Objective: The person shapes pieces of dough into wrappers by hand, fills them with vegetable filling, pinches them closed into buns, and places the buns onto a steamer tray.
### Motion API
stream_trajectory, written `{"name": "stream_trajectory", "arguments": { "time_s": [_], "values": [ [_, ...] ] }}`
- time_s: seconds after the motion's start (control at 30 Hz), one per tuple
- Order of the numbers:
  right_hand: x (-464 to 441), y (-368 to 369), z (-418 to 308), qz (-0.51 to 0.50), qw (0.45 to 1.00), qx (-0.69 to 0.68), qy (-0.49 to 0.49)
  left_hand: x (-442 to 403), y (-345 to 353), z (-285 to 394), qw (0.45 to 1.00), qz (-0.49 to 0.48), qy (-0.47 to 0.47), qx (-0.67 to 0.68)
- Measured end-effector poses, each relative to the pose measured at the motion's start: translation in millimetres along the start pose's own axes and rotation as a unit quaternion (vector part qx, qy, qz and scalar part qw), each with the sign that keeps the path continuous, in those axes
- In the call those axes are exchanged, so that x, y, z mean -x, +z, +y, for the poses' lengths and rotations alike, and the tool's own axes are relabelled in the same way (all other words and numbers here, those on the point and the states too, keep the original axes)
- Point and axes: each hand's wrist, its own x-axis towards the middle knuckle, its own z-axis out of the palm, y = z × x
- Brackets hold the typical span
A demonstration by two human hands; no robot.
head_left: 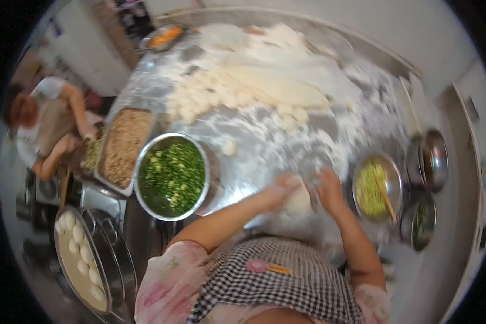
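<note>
My left hand [278,192] is at a pale, flat piece of dough [299,201] near the table's front edge and seems to grip it by its upper part. Motion blurs the fingers. Just to the right, my right hand [328,187] is raised with its fingers toward the dough, smeared too, so its grip is unclear. Beyond the hands, a single dough ball [230,148] sits on the floured metal table [248,175]. Many small dough pieces [205,97] lie farther back, beside a large sheet of dough [278,83].
On the left stand a bowl of chopped greens [174,178] and a tray of brown filling [125,146]. Rightward is a bowl of shredded green filling [372,189] with a wooden stick. A steamer of buns [81,259] stands lower left. A co-worker [51,124] works at far left.
</note>
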Motion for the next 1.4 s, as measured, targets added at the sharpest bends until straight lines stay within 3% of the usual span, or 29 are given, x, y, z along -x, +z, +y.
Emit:
{"name": "stream_trajectory", "arguments": {
  "time_s": [0.03, 0.07, 0.1, 0.13, 0.2, 0.23, 0.3, 0.33, 0.37, 0.4, 0.43, 0.5, 0.57, 0.67, 0.77, 0.87, 0.97, 1.03, 1.1, 1.2, 1.27, 1.3, 1.33, 1.37, 1.4],
  "values": [
    [3, -1, 3, -0.024, 0.986, -0.125, 0.106, -1, 9, 3, 0.993, 0.075, 0.095, -0.006],
    [6, -2, 3, -0.037, 0.946, -0.247, 0.205, 16, 20, 54, 0.977, 0.117, -0.033, 0.174],
    [3, -14, -5, -0.085, 0.842, -0.429, 0.316, 12, 23, 50, 0.972, 0.102, -0.008, 0.213],
    [-2, -30, -16, -0.117, 0.689, -0.592, 0.401, 8, 26, 48, 0.964, 0.087, 0.019, 0.249],
    [-3, -43, -24, -0.133, 0.669, -0.622, 0.385, 18, 39, 67, 0.958, 0.020, 0.038, 0.284],
    [-7, -59, -32, -0.128, 0.698, -0.591, 0.383, 22, 45, 71, 0.951, -0.014, 0.045, 0.306],
    [-14, -89, -41, -0.117, 0.751, -0.526, 0.381, 14, 43, 59, 0.986, 0.029, 0.040, 0.159],
    [-8, -92, -33, -0.111, 0.796, -0.483, 0.348, 9, 48, 54, 0.991, 0.064, -0.055, 0.101],
    [-1, -94, -25, -0.111, 0.836, -0.438, 0.310, 2, 54, 42, 0.985, 0.049, -0.003, -0.166],
    [5, -95, -15, -0.114, 0.873, -0.391, 0.267, -15, 60, 29, 0.965, -0.011, -0.027, -0.261],
    [19, -100, 5, -0.062, 0.931, -0.244, 0.264, -20, 73, 15, 0.981, 0.000, 0.035, -0.193],
    [40, -128, 55, -0.125, 0.921, 0.017, 0.370, -30, 100, 14, 0.986, 0.000, 0.104, -0.127],
    [84, -147, 116, -0.121, 0.928, 0.168, 0.310, -52, 113, 4, 0.983, -0.020, 0.122, -0.135],
    [143, -129, 199, -0.225, 0.906, 0.283, 0.220, -82, 133, 9, 0.980, -0.012, 0.109, -0.167],
    [128, -169, 180, -0.231, 0.934, 0.210, 0.176, -118, 135, -21, 0.956, 0.017, 0.201, -0.214],
    [116, -223, 154, -0.372, 0.913, 0.082, 0.144, -144, 143, -41, 0.970, 0.072, 0.230, -0.011],
    [143, -203, 159, -0.412, 0.902, 0.123, 0.036, -137, 162, -9, 0.941, 0.192, 0.188, -0.204],
    [145, -168, 184, -0.282, 0.945, 0.021, 0.165, -134, 175, 8, 0.952, 0.213, 0.159, -0.153],
    [126, -170, 188, -0.219, 0.952, -0.006, 0.216, -143, 175, 5, 0.961, 0.215, 0.147, -0.091],
    [117, -191, 181, -0.273, 0.948, 0.056, 0.151, -143, 173, -3, 0.966, 0.195, 0.117, 0.120],
    [139, -190, 172, -0.345, 0.932, 0.090, 0.064, -131, 177, 9, 0.979, 0.203, 0.031, -0.007],
    [144, -181, 176, -0.308, 0.944, 0.089, 0.081, -125, 179, 15, 0.976, 0.204, -0.010, -0.071],
    [151, -165, 181, -0.271, 0.954, 0.087, 0.098, -125, 170, -5, 0.937, 0.190, 0.078, -0.281],
    [155, -156, 183, -0.232, 0.962, 0.085, 0.115, -130, 152, -41, 0.848, 0.166, 0.162, -0.477],
    [152, -159, 180, -0.195, 0.964, 0.009, 0.178, -128, 142, -62, 0.711, 0.134, 0.240, -0.647]
  ]
}}
